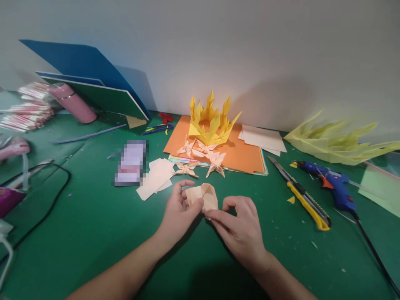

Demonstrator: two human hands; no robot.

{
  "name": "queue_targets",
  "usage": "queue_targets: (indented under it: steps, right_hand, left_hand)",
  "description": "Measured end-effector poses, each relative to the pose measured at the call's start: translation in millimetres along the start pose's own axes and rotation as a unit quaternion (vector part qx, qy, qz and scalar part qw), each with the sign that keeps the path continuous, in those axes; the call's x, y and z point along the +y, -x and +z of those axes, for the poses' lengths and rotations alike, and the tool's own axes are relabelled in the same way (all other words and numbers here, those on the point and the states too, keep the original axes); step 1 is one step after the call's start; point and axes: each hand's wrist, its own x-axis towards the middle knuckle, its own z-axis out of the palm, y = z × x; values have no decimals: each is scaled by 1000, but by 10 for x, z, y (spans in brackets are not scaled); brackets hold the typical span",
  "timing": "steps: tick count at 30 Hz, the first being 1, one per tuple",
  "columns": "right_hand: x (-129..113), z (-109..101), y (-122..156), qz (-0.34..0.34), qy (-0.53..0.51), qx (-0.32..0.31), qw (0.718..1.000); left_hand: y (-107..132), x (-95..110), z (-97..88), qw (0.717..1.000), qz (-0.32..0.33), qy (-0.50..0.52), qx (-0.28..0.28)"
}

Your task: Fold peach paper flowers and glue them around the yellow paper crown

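Observation:
A small piece of folded peach paper is held between both hands above the green table. My left hand grips its left side, with the thumb pressed on the front. At the lower right edge, my right hand pinches the paper between thumb and index finger. Just beyond lie several peach paper flowers, some on an orange sheet. A yellow folded-paper crown stands on that sheet. Left of the flowers is a fanned stack of peach paper strips.
On the right lie a yellow utility knife, blade out, and a blue glue gun with its cord. Pale yellow folded paper sits behind them. A blurred phone, a pink bottle and propped boards are leftward.

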Motion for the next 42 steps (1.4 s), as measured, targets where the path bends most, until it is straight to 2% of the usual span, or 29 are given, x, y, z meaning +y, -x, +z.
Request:
queue_targets:
  steps: [9,37,42]
  right_hand:
    - [-3,3,6,-4,15,-24,1000]
    - [-12,8,4,-15,-1,-34,999]
    - [9,4,31,0,-52,-39,998]
  left_hand:
    - [9,18,11,1000,-7,-17,-1]
    - [14,9,8,1000,-17,-6,-12]
    - [20,10,15,1000,-10,7,-8]
